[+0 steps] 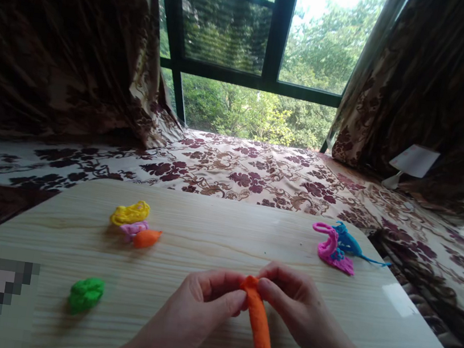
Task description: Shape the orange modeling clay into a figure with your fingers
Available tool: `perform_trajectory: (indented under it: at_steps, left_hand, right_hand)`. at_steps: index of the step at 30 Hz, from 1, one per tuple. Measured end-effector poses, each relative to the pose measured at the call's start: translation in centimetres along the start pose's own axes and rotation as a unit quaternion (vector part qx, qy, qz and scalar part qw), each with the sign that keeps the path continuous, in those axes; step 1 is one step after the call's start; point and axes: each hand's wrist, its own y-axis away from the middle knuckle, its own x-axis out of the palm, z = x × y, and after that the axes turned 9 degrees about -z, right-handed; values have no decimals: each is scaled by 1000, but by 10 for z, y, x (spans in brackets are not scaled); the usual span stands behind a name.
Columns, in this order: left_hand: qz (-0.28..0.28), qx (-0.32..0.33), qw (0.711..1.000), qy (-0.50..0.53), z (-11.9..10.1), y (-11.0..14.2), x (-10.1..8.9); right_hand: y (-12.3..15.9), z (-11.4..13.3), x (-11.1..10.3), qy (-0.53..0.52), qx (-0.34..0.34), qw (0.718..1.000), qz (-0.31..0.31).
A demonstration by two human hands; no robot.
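Note:
Between my two hands is a carrot-like roll of orange modelling clay [259, 323], its rounded end pointing down toward me. My left hand [207, 303] pinches the upper end from the left, thumb and forefinger closed on it. From the right, the thumb and fingers of my right hand [294, 298] close on the same end, which looks slightly flared and uneven. A smaller orange clay piece [147, 239] lies at the back left, touching a pale pink lump [134, 230] and a yellow clay strand bundle [130, 213].
A green clay lump [86, 294] sits on the wooden table [215, 235] at the left. At the back right lie a pink clay piece [329, 250] and a blue one [349, 242]. Behind the table, a small white lamp [415, 160] stands on flowered fabric [241, 167].

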Motion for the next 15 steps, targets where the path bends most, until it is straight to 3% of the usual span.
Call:
perform_trajectory:
  at_steps: [4, 7, 15]
  left_hand:
    - [8, 16, 999, -29, 1, 0, -1]
    - [-6, 8, 999, -49, 1, 1, -2]
    - [-23, 11, 999, -28, 2, 1, -2]
  right_hand:
    - [1, -4, 2, 61, -55, 996, -36]
    - [-1, -2, 2, 82, -59, 993, -55]
    - [0, 7, 1, 73, -48, 996, -17]
